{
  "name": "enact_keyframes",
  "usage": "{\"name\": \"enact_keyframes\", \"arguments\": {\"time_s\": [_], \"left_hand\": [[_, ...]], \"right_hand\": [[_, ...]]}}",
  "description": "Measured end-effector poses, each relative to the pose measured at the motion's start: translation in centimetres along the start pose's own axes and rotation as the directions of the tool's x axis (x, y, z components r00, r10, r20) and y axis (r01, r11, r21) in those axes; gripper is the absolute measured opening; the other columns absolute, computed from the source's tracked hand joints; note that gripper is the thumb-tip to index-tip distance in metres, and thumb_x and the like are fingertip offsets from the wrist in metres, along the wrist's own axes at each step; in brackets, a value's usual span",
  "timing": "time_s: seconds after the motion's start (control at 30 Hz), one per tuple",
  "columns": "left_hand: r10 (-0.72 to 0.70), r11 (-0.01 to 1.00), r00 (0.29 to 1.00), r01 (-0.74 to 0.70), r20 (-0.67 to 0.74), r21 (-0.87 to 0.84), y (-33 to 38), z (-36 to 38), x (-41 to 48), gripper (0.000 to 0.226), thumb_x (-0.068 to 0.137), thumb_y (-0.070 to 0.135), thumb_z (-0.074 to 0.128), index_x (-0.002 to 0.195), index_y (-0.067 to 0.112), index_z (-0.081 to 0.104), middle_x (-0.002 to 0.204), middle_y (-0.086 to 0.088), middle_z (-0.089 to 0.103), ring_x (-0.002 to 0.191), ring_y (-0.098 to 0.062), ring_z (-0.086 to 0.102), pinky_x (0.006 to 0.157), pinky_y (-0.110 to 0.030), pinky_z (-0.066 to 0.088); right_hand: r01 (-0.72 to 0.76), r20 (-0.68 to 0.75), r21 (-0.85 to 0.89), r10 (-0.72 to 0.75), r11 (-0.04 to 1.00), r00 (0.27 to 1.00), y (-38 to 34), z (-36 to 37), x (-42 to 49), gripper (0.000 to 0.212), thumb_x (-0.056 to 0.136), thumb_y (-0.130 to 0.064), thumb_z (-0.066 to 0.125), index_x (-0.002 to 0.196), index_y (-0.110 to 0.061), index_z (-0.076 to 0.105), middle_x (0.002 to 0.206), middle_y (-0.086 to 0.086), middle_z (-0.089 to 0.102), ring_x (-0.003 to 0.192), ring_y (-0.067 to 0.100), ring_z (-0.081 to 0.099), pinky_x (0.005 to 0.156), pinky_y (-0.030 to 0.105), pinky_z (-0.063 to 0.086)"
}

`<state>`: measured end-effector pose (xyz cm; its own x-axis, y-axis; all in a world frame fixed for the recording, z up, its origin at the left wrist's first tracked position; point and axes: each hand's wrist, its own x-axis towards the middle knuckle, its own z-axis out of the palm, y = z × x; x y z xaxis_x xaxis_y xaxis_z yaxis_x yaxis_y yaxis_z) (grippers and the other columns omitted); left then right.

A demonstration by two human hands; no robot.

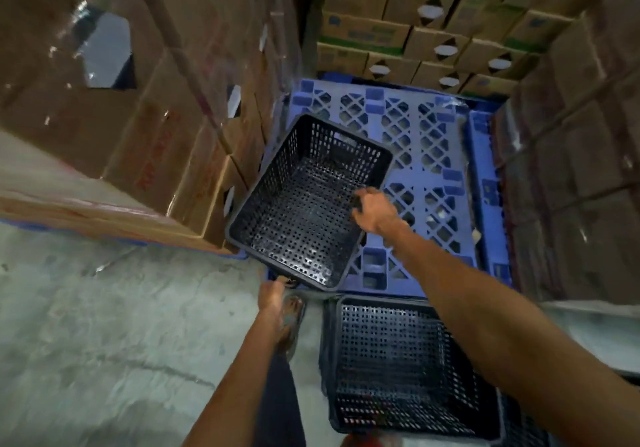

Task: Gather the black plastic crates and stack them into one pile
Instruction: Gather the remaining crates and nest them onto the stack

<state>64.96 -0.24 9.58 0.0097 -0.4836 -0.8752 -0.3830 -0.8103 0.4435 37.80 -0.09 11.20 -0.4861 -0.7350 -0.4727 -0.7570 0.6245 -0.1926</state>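
Black perforated plastic forms the held crate (301, 211), which hangs tilted over a blue plastic pallet (433, 155), its near corner jutting past the pallet's near edge. It is empty. Its long axis runs away from the person, with the far end leaning right.

The right grip (375, 209) is clamped over the middle of the right-hand long rim, fingers curled inside the wall. The left grip (277, 290) holds the near short end at its lowest corner. Its fingers tuck under the edge and are mostly hidden, so the hold is judged from the wrist's position.

A second crate (381, 360), also black and perforated, sits on the concrete floor (86, 342) just in front of the pallet. It is nearer the person and to the right of the held crate, partly under the right forearm. It lies roughly square to the view, while the held crate is skewed.

Stacking likely means drawing the held crate back and to the right, then turning it until the rims line up. The right grip is nearer that target.

Shrink-wrapped cardboard cartons (156, 117) wall the left side, close to the held crate's left edge.
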Motion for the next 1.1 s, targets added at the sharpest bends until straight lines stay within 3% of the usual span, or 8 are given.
{"name": "enact_keyframes", "arguments": {"time_s": [0.13, 0.43, 0.53, 0.67, 0.73, 0.83, 0.97, 1.1], "left_hand": [[-0.13, 0.974, 0.991, 0.135, 0.04, -0.182, 3.0, 0.5, 3.5, 0.027, 0.098, 0.02, 0.052, 0.072, 0.016, 0.055, 0.054, -0.009, 0.057, 0.023, -0.001, 0.047, 0.026, -0.012, 0.034], [-0.306, 0.9, 0.947, 0.323, 0.103, -0.294, 3.4, 2.4, 12.5, 0.033, 0.087, 0.039, 0.067, 0.105, 0.012, 0.067, 0.098, -0.008, 0.07, 0.084, -0.026, 0.062, 0.071, -0.036, 0.051], [-0.371, 0.872, 0.922, 0.388, 0.115, -0.297, 2.8, 2.5, 15.7, 0.04, 0.084, 0.033, 0.071, 0.115, 0.008, 0.065, 0.104, -0.012, 0.07, 0.078, -0.03, 0.062, 0.063, -0.036, 0.051], [-0.454, 0.848, 0.889, 0.453, 0.062, -0.275, 1.8, 2.5, 17.8, 0.02, 0.095, 0.012, 0.06, 0.111, 0.001, 0.059, 0.079, -0.014, 0.053, 0.055, -0.022, 0.04, 0.049, -0.034, 0.035], [-0.474, 0.835, 0.878, 0.471, 0.064, -0.285, 2.0, 2.4, 17.9, 0.017, 0.095, 0.006, 0.058, 0.111, 0.002, 0.056, 0.08, -0.013, 0.054, 0.059, -0.023, 0.045, 0.056, -0.038, 0.042], [-0.477, 0.818, 0.873, 0.482, 0.1, -0.314, 2.4, 1.2, 16.9, 0.004, 0.095, 0.003, 0.056, 0.098, 0.003, 0.058, 0.098, -0.017, 0.063, 0.083, -0.034, 0.059, 0.091, -0.045, 0.054], [-0.367, 0.88, 0.926, 0.376, 0.088, -0.29, 4.1, -2.3, 14.7, 0.011, 0.096, -0.001, 0.05, 0.092, 0.005, 0.058, 0.062, -0.009, 0.068, 0.068, -0.026, 0.057, 0.049, -0.028, 0.057], [-0.205, 0.956, 0.979, 0.2, -0.002, -0.216, 5.5, -6.1, 13.2, 0.02, 0.092, 0.005, 0.057, 0.111, 0.013, 0.06, 0.1, -0.01, 0.068, 0.076, -0.021, 0.062, 0.073, -0.035, 0.055]], "right_hand": [[-0.033, -0.039, -0.075, 0.03, 0.997, 0.999, -1.5, -0.7, 7.5, 0.061, 0.093, -0.029, 0.052, 0.147, -0.008, 0.033, 0.154, 0.018, 0.03, 0.139, 0.037, 0.03, 0.11, 0.047, 0.037], [-0.06, -0.128, -0.105, 0.046, 0.993, 0.991, -1.2, -2.3, 25.1, 0.074, 0.089, -0.031, 0.058, 0.15, -0.007, 0.023, 0.152, 0.021, 0.028, 0.14, 0.04, 0.028, 0.112, 0.05, 0.028], [-0.136, -0.037, -0.073, 0.134, 0.988, 0.99, 0.1, -1.9, 30.4, 0.07, 0.091, -0.036, 0.055, 0.148, -0.009, 0.024, 0.146, 0.022, 0.038, 0.129, 0.037, 0.041, 0.105, 0.048, 0.033], [-0.235, 0.03, -0.005, 0.235, 0.972, 0.972, 1.2, -1.2, 33.7, 0.019, 0.093, -0.029, 0.05, 0.088, -0.011, 0.055, 0.093, 0.014, 0.059, 0.075, 0.027, 0.049, 0.071, 0.034, 0.041], [-0.231, -0.067, -0.022, 0.229, 0.973, 0.971, 1.9, -1.1, 33.1, 0.025, 0.093, -0.029, 0.051, 0.075, -0.011, 0.049, 0.085, 0.012, 0.054, 0.077, 0.03, 0.052, 0.066, 0.035, 0.042], [-0.141, -0.139, -0.024, 0.137, 0.99, 0.981, 2.4, -2.5, 29.7, 0.026, 0.094, -0.034, 0.053, 0.099, -0.011, 0.062, 0.092, 0.014, 0.058, 0.083, 0.033, 0.058, 0.065, 0.035, 0.041], [-0.084, -0.24, 0.053, 0.094, 0.995, 0.966, 3.4, -5.0, 21.5, 0.029, 0.095, -0.034, 0.053, 0.091, -0.006, 0.059, 0.079, 0.018, 0.06, 0.079, 0.039, 0.062, 0.064, 0.037, 0.046], [-0.119, -0.365, 0.183, 0.18, 0.976, 0.913, 5.1, -6.7, 10.0, 0.031, 0.094, -0.035, 0.055, 0.076, -0.01, 0.056, 0.067, 0.016, 0.055, 0.07, 0.034, 0.057, 0.058, 0.037, 0.038]]}}
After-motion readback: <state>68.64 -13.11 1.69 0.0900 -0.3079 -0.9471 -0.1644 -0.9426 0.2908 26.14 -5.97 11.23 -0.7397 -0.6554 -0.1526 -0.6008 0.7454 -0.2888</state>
